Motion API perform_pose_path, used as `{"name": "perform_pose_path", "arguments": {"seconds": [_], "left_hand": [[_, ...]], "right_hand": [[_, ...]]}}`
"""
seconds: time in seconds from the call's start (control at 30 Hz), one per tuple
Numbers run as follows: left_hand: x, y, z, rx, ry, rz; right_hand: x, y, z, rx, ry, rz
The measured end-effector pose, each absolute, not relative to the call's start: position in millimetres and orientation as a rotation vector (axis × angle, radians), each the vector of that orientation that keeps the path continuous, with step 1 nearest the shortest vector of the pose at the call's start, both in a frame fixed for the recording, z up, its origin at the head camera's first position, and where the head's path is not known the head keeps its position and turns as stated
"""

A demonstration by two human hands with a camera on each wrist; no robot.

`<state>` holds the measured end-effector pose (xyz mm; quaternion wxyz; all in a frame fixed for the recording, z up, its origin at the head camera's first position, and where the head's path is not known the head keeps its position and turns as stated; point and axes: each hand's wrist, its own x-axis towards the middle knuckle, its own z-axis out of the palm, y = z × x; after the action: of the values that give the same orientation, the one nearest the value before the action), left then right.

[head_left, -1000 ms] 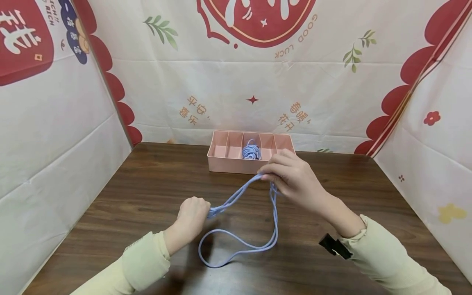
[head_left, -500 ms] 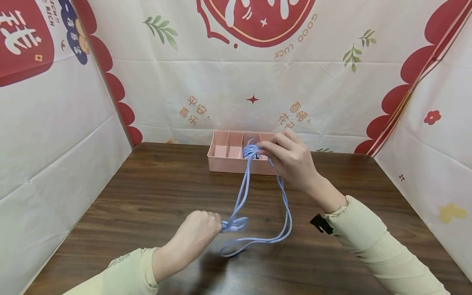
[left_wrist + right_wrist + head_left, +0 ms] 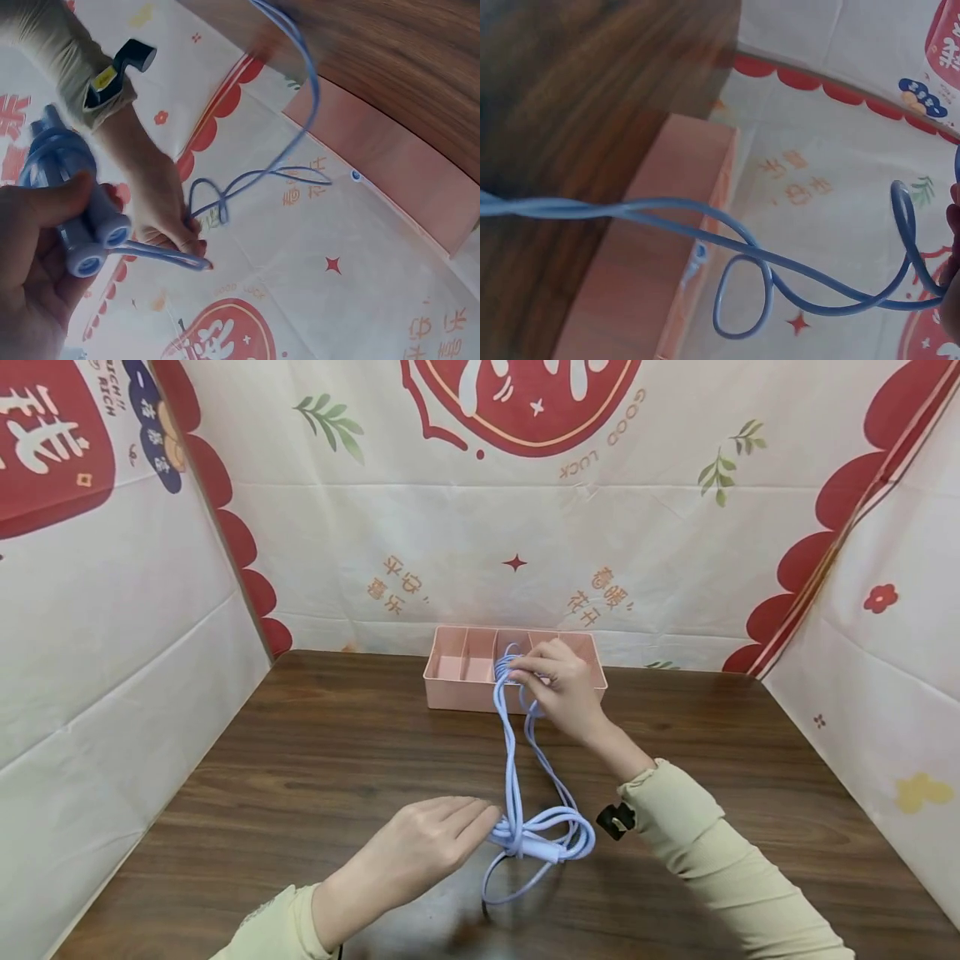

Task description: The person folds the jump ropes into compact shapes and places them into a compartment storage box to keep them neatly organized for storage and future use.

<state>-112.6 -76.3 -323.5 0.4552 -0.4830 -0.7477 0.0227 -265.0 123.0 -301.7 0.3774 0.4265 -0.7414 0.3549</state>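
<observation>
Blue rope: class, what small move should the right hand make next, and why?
Probably the right hand should bring its pinched length of rope down and around the handles: the left hand grips them, turns of rope circle them, and loose strands run between the hands.

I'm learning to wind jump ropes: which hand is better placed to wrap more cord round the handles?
Probably the right hand: it pinches the loose cord, while the left hand grips the handles.
</observation>
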Motion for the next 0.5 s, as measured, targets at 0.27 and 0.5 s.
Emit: {"name": "perform_pose_path", "arguments": {"seconds": [0.27, 0.5], "left_hand": [[-121, -77, -321, -1.129, -1.685, -0.176], [-138, -81, -330, -0.899, -1.785, -0.612]], "right_hand": [[-262, 119, -338, 1.053, -2.049, 1.084], [-258, 123, -366, 1.029, -2.219, 0.978]]}}
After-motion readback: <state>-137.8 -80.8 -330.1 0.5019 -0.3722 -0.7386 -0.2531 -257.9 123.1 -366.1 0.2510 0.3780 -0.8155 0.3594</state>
